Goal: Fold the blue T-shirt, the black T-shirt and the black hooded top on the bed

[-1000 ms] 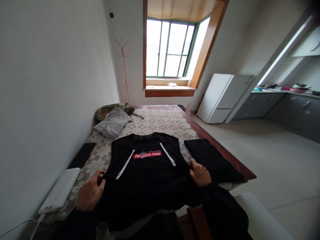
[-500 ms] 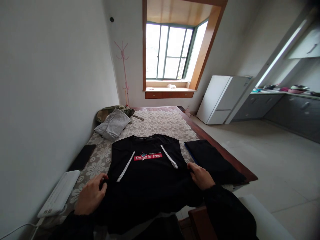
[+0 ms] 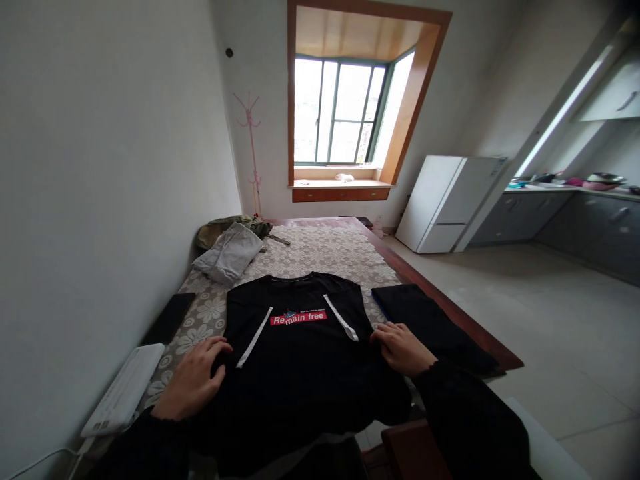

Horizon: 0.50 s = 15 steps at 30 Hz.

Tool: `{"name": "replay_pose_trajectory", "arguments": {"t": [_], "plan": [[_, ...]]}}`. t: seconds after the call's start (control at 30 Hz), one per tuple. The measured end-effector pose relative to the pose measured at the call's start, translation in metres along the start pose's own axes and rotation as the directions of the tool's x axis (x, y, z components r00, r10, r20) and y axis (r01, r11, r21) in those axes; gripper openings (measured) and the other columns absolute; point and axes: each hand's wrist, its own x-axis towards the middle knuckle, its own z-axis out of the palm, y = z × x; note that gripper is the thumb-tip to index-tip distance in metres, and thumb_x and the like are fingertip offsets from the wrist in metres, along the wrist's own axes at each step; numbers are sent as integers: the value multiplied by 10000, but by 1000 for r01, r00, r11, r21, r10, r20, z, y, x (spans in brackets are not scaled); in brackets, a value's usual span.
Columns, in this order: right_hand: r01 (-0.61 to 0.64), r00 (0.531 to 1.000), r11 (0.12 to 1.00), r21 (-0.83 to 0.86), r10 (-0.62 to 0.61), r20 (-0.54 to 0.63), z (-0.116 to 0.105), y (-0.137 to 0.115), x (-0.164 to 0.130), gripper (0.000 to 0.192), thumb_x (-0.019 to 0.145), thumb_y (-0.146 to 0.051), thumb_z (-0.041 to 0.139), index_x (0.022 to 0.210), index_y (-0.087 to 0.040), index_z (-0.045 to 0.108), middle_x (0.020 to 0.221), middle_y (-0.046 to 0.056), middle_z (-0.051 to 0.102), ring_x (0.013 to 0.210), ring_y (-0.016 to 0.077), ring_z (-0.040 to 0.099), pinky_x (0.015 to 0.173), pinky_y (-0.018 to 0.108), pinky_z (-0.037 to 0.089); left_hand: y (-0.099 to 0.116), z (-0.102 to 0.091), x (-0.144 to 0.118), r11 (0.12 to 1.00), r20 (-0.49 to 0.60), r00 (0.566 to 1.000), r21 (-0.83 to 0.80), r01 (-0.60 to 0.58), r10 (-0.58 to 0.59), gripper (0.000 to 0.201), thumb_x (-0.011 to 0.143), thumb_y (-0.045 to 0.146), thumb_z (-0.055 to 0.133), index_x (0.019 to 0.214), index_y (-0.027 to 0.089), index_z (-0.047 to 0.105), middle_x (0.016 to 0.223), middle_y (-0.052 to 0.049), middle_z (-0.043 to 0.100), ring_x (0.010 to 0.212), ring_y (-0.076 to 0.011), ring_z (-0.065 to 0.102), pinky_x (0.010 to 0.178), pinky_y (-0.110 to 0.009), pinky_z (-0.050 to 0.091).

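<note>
A black T-shirt point(image 3: 300, 363) lies front up on the patterned tablecloth, its neckline facing the window. A red "Remain free" print runs across its chest, with a slanting white strip on each side. My left hand point(image 3: 193, 379) is at the shirt's left edge, fingers curled and the thumb lower on the dark cloth. On the opposite edge, my right hand point(image 3: 403, 348) pinches the fabric between thumb and fingers. Beside that hand rests a folded dark garment point(image 3: 435, 327). The lower end of the shirt merges with my dark sleeves and clothing.
A grey folded cloth point(image 3: 230, 253) and a camouflage item point(image 3: 215, 230) lie at the table's far left. Along the wall are a dark flat object point(image 3: 170, 319) and a white power strip point(image 3: 123, 393) with a cable. The wooden table edge point(image 3: 480, 337) runs along the right.
The view has tilted up slightly, shifting everything a little lower. My left hand has moved slightly inward over the shirt's edge, its fingers less tightly curled. My right hand stays at its edge.
</note>
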Motion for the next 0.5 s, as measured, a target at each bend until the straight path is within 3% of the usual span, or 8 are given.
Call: {"name": "replay_pose_trajectory", "arguments": {"t": [0.1, 0.23, 0.37, 0.5], "plan": [[32, 995, 996, 78, -25, -95, -8, -8, 31, 290, 946, -207, 448, 1043, -241, 719, 1087, 74, 697, 1049, 220, 646, 992, 379, 477, 12, 9, 36, 995, -10, 997, -56, -80, 80, 411, 975, 347, 392, 1257, 207, 657, 1421, -90, 612, 1346, -235, 539, 1164, -405, 390], [26, 982, 992, 127, -2, -189, 14, -15, 79, 424, 991, -291, 431, 1364, -204, 613, 1442, 118, 575, 1358, 249, 504, 1155, 395, 391, 20, 41, 81, 998, 96, 995, 38, -42, 38, 582, 1002, 448, 356, 1458, 127, 524, 1582, -145, 463, 1495, -305, 367, 1214, -482, 310], [-46, 996, 999, -29, 44, -83, 57, -10, 100, 585, 1008, -358, 398, 1585, -269, 372, 1668, 59, 328, 1554, 289, 220, 1246, 500, 230, 18, 73, 91, 981, 74, 997, 193, -31, 17, 684, 1002, 546, 341, 1573, 172, 384, 1663, -110, 320, 1552, -350, 221, 1237, -565, 199], [-69, 998, 991, -117, 70, 5, 77, -4, 100, 614, 1026, -404, 310, 1628, -290, 260, 1704, 23, 228, 1575, 282, 152, 1255, 515, 187, 14, 77, 88, 979, 73, 997, 200, -36, 22, 685, 1007, 565, 321, 1590, 206, 358, 1679, -65, 291, 1559, -328, 208, 1252, -546, 175]]}}
